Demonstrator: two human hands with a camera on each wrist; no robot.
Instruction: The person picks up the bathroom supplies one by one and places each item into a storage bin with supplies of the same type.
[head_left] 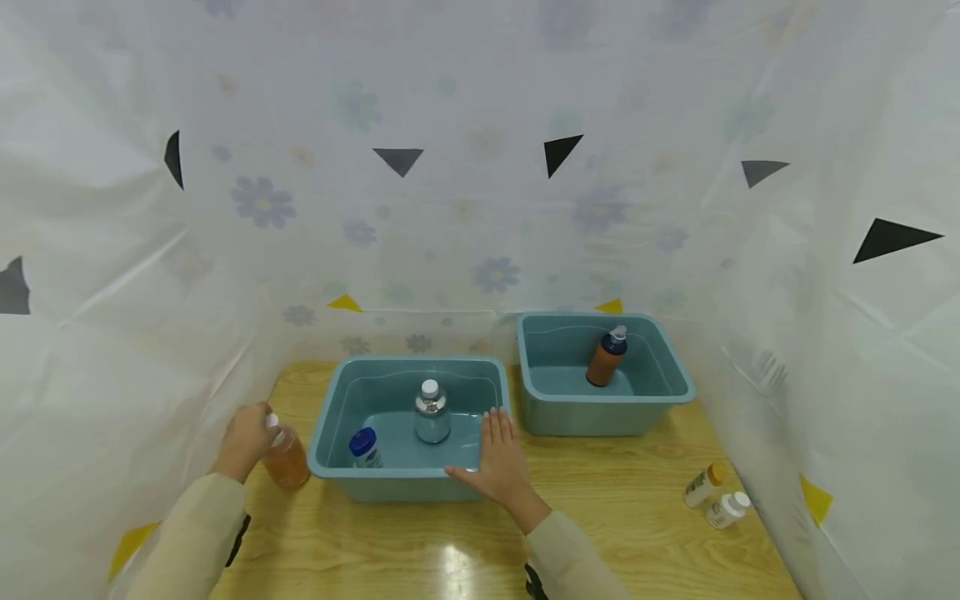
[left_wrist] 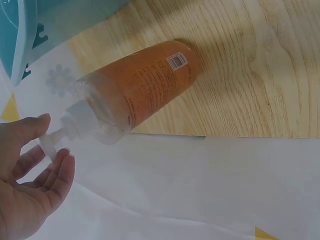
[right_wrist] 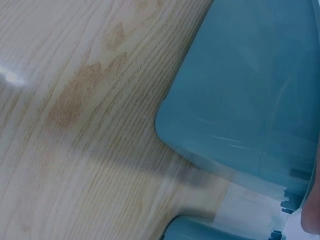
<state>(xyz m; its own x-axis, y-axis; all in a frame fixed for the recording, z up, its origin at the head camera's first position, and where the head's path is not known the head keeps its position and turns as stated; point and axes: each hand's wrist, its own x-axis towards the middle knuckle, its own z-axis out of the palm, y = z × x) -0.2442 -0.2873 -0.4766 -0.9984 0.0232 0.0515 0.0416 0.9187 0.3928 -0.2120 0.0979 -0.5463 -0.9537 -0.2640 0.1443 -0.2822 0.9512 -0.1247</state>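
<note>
My left hand (head_left: 247, 440) is at the white pump top of a clear bottle of orange liquid (head_left: 287, 460), left of the near teal bin (head_left: 408, 472). In the left wrist view, thumb and fingers curl about the pump head (left_wrist: 50, 142), and the bottle's base is on the wooden table. My right hand (head_left: 498, 462) lies over the near bin's front right corner, fingers straight and thumb spread along the rim. Inside that bin are a clear bottle with a white cap (head_left: 432, 417) and a blue-capped container (head_left: 365, 448). Only a sliver of hand (right_wrist: 312, 207) shows in the right wrist view.
A second teal bin (head_left: 600, 417), further back on the right, holds a brown pump bottle (head_left: 606, 357). Near the table's right edge are a yellow-capped bottle (head_left: 705, 483) and a white-capped bottle (head_left: 726, 510). Patterned white sheeting (head_left: 480, 217) encloses the table's back and sides.
</note>
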